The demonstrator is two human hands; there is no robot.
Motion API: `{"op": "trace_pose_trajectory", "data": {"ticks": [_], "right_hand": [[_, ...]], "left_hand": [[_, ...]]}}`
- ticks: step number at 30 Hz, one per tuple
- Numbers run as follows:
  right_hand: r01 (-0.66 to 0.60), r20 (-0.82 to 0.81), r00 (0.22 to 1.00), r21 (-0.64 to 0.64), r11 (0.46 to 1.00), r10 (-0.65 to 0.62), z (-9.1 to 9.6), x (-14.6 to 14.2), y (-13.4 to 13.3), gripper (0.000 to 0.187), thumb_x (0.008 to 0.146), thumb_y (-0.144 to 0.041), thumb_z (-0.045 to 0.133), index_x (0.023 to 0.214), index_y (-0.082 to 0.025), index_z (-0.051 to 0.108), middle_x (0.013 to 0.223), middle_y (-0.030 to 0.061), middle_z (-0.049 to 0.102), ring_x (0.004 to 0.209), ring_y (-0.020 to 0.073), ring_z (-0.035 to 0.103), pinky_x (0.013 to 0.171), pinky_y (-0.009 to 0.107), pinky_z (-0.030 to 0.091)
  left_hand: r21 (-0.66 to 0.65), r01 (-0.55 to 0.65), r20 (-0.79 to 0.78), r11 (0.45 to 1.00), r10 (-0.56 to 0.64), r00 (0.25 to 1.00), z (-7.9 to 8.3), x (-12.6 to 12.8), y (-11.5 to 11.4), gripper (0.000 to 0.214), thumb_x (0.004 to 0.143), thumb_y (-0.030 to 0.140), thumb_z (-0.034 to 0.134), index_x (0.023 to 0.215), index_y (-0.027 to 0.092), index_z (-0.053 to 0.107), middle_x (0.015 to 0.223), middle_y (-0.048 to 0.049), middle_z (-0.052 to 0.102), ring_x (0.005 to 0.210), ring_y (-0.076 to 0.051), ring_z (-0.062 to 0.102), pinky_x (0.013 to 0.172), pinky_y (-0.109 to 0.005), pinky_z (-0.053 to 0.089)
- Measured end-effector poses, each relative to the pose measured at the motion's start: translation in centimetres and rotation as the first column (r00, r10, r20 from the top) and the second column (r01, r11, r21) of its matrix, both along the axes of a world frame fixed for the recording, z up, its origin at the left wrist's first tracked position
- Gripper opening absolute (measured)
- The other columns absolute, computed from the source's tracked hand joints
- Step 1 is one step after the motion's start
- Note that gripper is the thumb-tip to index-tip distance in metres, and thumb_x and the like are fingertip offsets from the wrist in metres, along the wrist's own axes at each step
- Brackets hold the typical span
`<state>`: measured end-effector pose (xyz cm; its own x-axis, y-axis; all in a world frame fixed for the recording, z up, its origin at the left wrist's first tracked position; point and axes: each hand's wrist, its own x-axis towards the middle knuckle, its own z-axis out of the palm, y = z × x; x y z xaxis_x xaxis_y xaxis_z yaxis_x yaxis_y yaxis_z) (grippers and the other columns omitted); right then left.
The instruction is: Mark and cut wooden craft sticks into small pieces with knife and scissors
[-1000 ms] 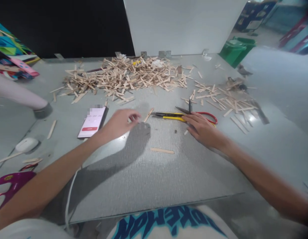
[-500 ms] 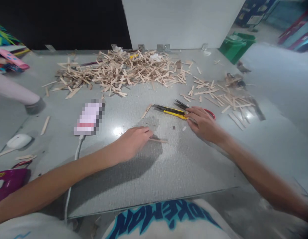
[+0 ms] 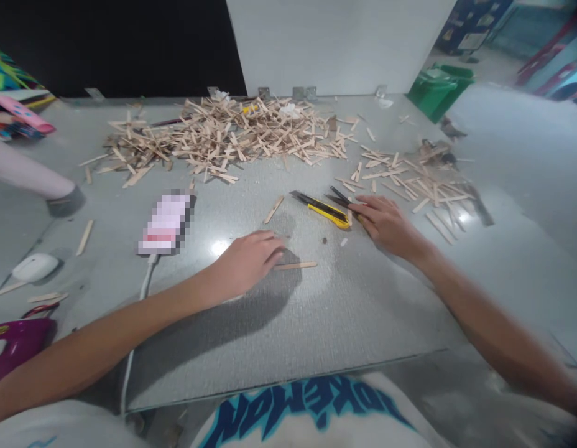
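Observation:
My left hand is low over the middle of the table, its fingers loosely bent and slightly apart. A flat wooden stick lies just beside its fingertips. My right hand is closed over a pair of scissors, whose dark blades stick out to the left; the handles are hidden under the hand. Left of those fingers lies a yellow and black utility knife, apart from the hand. A shorter stick piece rests between the knife and my left hand.
A large heap of wooden sticks spreads along the back, with more loose sticks at right. A phone on a white cable lies at left. A white mouse and a purple object sit farther left.
My left hand has drawn slightly back from the stick, showing more of it. My right hand has come off the utility knife and closed over the scissors; their red handle is now hidden.

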<state>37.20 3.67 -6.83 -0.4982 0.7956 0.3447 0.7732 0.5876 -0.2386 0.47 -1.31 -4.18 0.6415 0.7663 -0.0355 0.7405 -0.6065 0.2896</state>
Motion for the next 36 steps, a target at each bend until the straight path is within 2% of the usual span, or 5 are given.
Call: {"op": "trace_pose_trajectory", "data": {"ticks": [5,11,21,29,36], "right_hand": [[0.007,0.0,1.0,0.022,1.0,-0.007,-0.1,0.3,0.4,0.035,0.108,-0.026,0.048,0.128,-0.02,0.077,0.124,0.0148,0.08,0.117,0.0365,0.072,0.107,0.058,0.053],[0.104,-0.032,0.994,0.044,0.994,-0.103,-0.3,1.0,1.0,0.017,0.098,-0.023,0.058,0.1,-0.021,0.074,0.096,0.0124,0.077,0.089,0.0317,0.073,0.083,0.048,0.058],[0.315,-0.606,0.77,0.089,0.945,-0.2,3.6,0.4,-1.3,0.012,0.093,-0.032,0.075,0.103,-0.027,0.069,0.099,0.0027,0.074,0.074,0.0209,0.073,0.062,0.035,0.063],[0.147,-0.485,0.86,-0.068,0.987,-0.161,3.1,-1.9,-2.3,0.005,0.093,-0.029,0.076,0.095,-0.026,0.073,0.087,0.0023,0.076,0.071,0.0186,0.07,0.061,0.031,0.06],[0.223,-0.471,0.868,0.083,0.971,-0.159,5.8,-1.3,-3.4,0.02,0.096,-0.036,0.078,0.079,-0.027,0.072,0.068,0.0003,0.067,0.058,0.0184,0.059,0.053,0.033,0.048]], "left_hand": [[0.137,-0.004,0.01,0.991,0.002,1.0,-1.4,-1.6,2.7,0.043,0.111,0.023,0.036,0.144,0.013,0.062,0.161,-0.0197,0.054,0.144,-0.037,0.047,0.116,-0.057,0.043],[0.113,-0.021,-0.021,0.993,0.024,0.999,-1.6,-1.9,2.8,0.033,0.111,0.029,0.044,0.127,0.013,0.069,0.141,-0.0187,0.066,0.133,-0.038,0.055,0.109,-0.055,0.047],[0.081,0.085,0.007,0.993,-0.086,0.996,0.7,0.1,-1.5,0.03,0.112,0.024,0.046,0.128,0.012,0.069,0.14,-0.0187,0.064,0.139,-0.034,0.055,0.117,-0.052,0.046],[0.219,0.163,-0.112,0.962,-0.141,0.984,-1.6,2.0,-7.0,0.036,0.113,0.023,0.046,0.14,0.009,0.064,0.143,-0.0213,0.066,0.131,-0.037,0.062,0.107,-0.052,0.051],[0.37,0.18,-0.134,0.911,-0.14,0.981,-3.5,2.1,-8.7,0.037,0.111,0.017,0.047,0.144,0.009,0.063,0.156,-0.024,0.06,0.14,-0.038,0.059,0.111,-0.051,0.047]]}}
